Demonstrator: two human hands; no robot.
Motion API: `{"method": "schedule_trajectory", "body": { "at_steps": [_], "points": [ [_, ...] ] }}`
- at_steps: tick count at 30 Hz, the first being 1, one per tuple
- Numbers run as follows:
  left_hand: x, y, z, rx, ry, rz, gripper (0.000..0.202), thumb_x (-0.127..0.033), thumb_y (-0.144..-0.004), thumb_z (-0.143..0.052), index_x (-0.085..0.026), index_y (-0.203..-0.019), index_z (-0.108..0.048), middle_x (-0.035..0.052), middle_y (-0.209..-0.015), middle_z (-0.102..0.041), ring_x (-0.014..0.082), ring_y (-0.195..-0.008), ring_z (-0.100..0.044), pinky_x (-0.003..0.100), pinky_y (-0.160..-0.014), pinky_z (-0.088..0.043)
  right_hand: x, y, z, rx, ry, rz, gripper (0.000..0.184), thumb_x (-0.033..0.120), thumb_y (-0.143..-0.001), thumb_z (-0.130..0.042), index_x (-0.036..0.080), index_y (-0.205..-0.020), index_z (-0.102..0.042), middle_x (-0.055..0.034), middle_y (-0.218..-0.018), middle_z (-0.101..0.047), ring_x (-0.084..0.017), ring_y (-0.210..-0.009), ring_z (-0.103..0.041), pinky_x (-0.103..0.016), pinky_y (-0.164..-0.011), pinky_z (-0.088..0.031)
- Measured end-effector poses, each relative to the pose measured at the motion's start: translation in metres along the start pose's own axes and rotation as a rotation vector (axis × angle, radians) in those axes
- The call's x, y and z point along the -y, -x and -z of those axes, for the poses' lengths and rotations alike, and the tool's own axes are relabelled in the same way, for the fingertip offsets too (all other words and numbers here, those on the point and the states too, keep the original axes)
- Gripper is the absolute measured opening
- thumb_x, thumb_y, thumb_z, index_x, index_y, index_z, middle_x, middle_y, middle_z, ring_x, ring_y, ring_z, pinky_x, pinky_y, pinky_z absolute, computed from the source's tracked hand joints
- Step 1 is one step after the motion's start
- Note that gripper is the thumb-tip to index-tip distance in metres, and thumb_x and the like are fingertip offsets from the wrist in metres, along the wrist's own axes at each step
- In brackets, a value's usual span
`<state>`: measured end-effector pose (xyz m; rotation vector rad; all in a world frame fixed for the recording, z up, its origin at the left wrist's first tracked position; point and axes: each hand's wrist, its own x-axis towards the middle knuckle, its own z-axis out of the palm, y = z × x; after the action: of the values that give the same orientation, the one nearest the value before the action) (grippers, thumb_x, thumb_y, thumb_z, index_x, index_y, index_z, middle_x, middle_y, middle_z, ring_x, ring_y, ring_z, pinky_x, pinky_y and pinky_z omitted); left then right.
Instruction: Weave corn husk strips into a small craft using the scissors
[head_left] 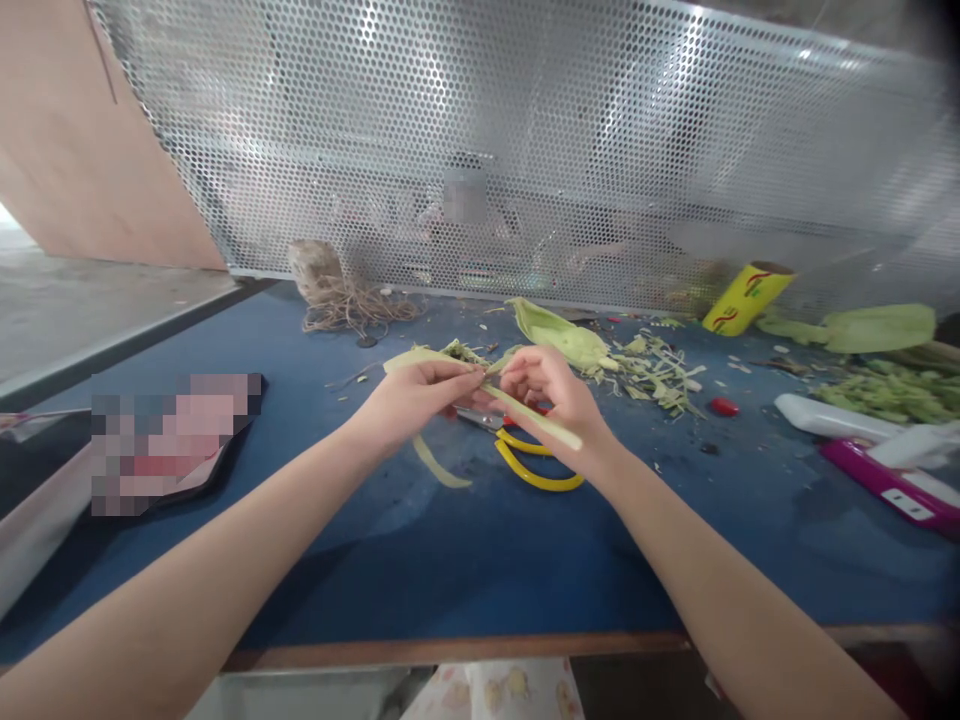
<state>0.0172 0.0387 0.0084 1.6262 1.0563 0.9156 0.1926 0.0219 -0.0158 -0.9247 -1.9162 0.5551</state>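
Over the blue table (pixel 465 560) my left hand (pixel 409 400) pinches a pale green leaf strip (pixel 424 358), with one loose end hanging down below the hand. My right hand (pixel 551 390) is closed on another pale strip (pixel 544 425) that runs down to the right past the wrist. The two hands meet fingertip to fingertip around frayed leaf bits. Yellow-handled scissors (pixel 536 462) lie on the table just under my right hand.
A bundle of brown twine (pixel 334 295) lies at the back left. Green leaves and trimmings (pixel 630 360) are scattered behind the hands. A yellow roll (pixel 746 297), a small red piece (pixel 724 406), white and magenta tools (pixel 881 455) are at right. Perforated metal screen (pixel 525 130) stands behind.
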Motion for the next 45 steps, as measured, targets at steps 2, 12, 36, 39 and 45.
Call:
{"method": "schedule_trajectory", "body": {
  "at_steps": [2,12,36,39,45],
  "points": [
    [0.000,0.000,0.001,0.039,0.015,0.003,0.025,-0.034,-0.072,-0.058,-0.016,-0.087,-0.067,0.0054,-0.076,-0.071,0.0172,-0.071,-0.064,0.020,-0.050,-0.045,0.002,-0.001,0.004,-0.003,0.083,0.122,0.010,0.026,-0.080,-0.053,0.022,-0.089,-0.053,-0.0022,-0.081,-0.059,-0.012,-0.069,-0.055,-0.025,-0.061,-0.044],
    [-0.009,0.007,0.002,0.168,-0.240,-0.107,0.013,-0.017,-0.069,-0.055,-0.015,-0.073,-0.067,0.0014,-0.065,-0.069,0.0158,-0.065,-0.064,0.022,-0.062,-0.048,0.001,-0.007,0.012,0.048,0.403,0.319,0.009,0.027,-0.079,-0.056,0.021,-0.084,-0.060,-0.0027,-0.089,-0.065,-0.018,-0.090,-0.057,-0.035,-0.088,-0.036],
    [-0.001,0.003,-0.019,-0.053,0.745,0.091,0.019,-0.023,-0.065,-0.070,-0.008,-0.075,-0.066,0.0009,-0.056,-0.058,0.0048,-0.049,-0.048,0.014,-0.041,-0.036,0.008,-0.004,-0.013,-0.368,-0.101,0.092,0.004,0.016,-0.071,-0.061,0.019,-0.069,-0.058,-0.0036,-0.086,-0.057,-0.015,-0.086,-0.057,-0.032,-0.079,-0.046],
    [0.000,0.004,-0.021,-0.097,0.751,0.100,0.019,-0.022,-0.062,-0.071,-0.007,-0.073,-0.067,0.0006,-0.056,-0.055,0.0052,-0.052,-0.047,0.014,-0.042,-0.036,0.010,-0.001,-0.017,-0.324,-0.055,0.096,0.004,0.017,-0.072,-0.060,0.020,-0.071,-0.058,-0.0030,-0.084,-0.057,-0.014,-0.080,-0.057,-0.030,-0.074,-0.048],
    [0.005,0.002,-0.020,-0.108,0.541,0.058,0.020,-0.031,-0.067,-0.066,-0.012,-0.074,-0.068,0.0015,-0.064,-0.057,0.0064,-0.054,-0.047,0.016,-0.044,-0.037,0.015,-0.002,-0.012,-0.312,0.085,0.009,0.005,0.019,-0.070,-0.061,0.020,-0.066,-0.062,-0.0008,-0.072,-0.061,-0.014,-0.072,-0.057,-0.027,-0.069,-0.045]
  ]
}}
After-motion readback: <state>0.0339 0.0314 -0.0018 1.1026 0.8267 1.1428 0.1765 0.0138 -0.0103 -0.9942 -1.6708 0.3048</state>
